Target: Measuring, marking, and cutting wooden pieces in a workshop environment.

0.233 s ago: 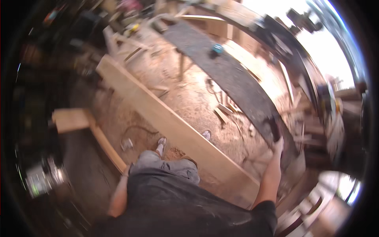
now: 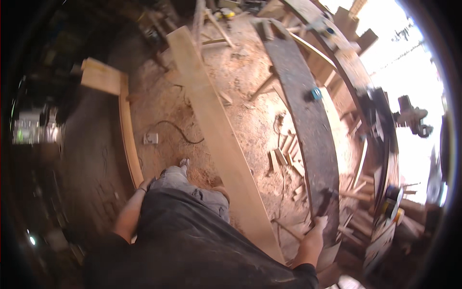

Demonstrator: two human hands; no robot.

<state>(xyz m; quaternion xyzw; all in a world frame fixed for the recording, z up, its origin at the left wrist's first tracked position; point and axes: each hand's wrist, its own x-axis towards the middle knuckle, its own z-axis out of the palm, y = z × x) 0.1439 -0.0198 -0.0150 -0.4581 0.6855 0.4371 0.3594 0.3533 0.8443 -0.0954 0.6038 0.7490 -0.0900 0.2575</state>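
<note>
My right hand is closed around a dark, hammer-like tool at the near end of a long dark bench board. Blur hides the tool's exact kind. Down at my left thigh, my left hand lies at the near end of an L-shaped wooden piece. Its fingers are mostly hidden, so I cannot tell whether it grips the wood. Between my two arms a long pale plank stretches away from me, passing close to my right leg.
A small teal object sits on the dark board. Wood offcuts litter the dusty floor beside it. A white box and a dark cable lie on the ground to the left. Timber is stacked along the right, beyond the bench.
The whole view has turned, so the plank and dark board now run more nearly straight ahead. My right hand still has the dark tool, and my left stays by the L-shaped piece.
</note>
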